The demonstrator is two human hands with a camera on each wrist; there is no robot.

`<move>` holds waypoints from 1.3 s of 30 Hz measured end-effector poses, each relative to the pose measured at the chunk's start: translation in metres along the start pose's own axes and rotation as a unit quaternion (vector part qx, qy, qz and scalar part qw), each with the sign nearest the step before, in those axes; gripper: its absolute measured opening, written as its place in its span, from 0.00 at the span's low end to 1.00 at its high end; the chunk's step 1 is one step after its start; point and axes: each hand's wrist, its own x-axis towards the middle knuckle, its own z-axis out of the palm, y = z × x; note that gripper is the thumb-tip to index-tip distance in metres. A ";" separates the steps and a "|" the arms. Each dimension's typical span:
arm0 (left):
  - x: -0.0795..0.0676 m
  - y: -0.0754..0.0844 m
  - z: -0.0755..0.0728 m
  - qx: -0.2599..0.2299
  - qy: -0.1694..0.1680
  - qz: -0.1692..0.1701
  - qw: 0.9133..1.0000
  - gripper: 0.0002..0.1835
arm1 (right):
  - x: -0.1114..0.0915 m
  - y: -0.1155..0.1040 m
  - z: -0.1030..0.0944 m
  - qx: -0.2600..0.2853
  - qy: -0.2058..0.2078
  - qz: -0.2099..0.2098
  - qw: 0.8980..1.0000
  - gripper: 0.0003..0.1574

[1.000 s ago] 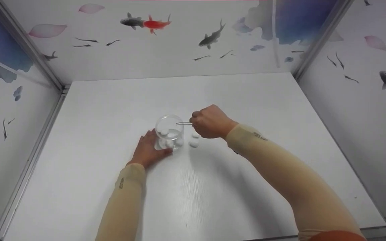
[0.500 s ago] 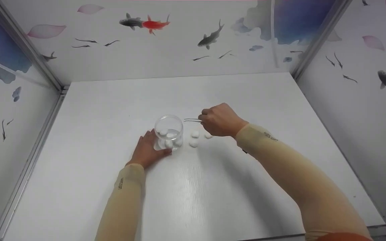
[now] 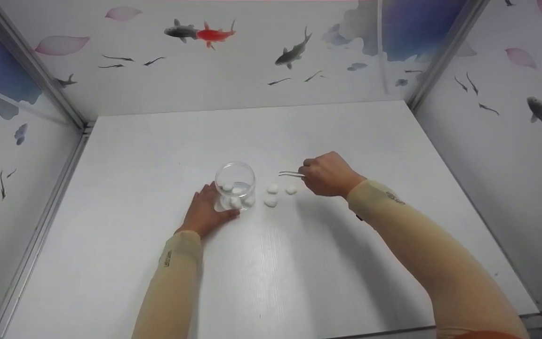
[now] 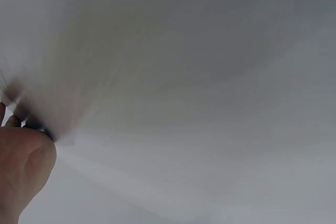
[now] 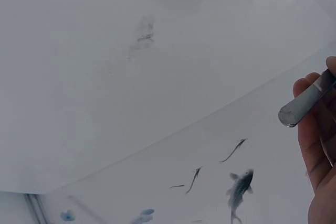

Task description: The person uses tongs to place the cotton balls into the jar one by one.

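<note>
A clear round jar stands on the white table with several white cotton balls inside. My left hand holds it low down, fingers along its left side and thumb across the front. In the left wrist view the jar's wall fills most of the picture, blurred. Right of the jar, my right hand pinches metal tweezers above the table, tips toward the jar and nothing visible between them. Below the tweezers lie three loose cotton balls. The right wrist view shows the tweezers' rounded rear end sticking out past the fingers.
The white table is bounded by a back wall and side walls printed with fish and petals. Metal rails run along the side edges of the table.
My right hand has drawn the tweezers rightward, from over the jar's mouth to beyond its rim. All three loose cotton balls are now uncovered. The left hand and jar stay in place.
</note>
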 end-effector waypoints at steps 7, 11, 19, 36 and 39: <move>0.000 -0.002 0.000 -0.016 0.001 -0.004 1.000 0.61 | -0.014 0.007 0.009 0.020 0.005 0.008 1.000 0.04; 0.000 -0.001 -0.002 -0.014 0.001 -0.010 1.000 0.62 | -0.018 0.010 0.012 0.026 -0.004 0.017 1.000 0.03; 0.000 -0.002 -0.003 -0.004 0.002 -0.009 1.000 0.62 | -0.025 0.012 0.016 0.022 -0.021 0.022 0.999 0.02; -0.001 -0.002 0.001 -0.009 -0.003 -0.019 1.000 0.63 | -0.034 0.011 0.025 0.031 -0.065 0.035 0.997 0.00; 0.000 -0.002 0.002 -0.010 -0.008 -0.031 0.999 0.64 | -0.033 0.012 0.025 0.031 -0.062 0.034 0.997 0.02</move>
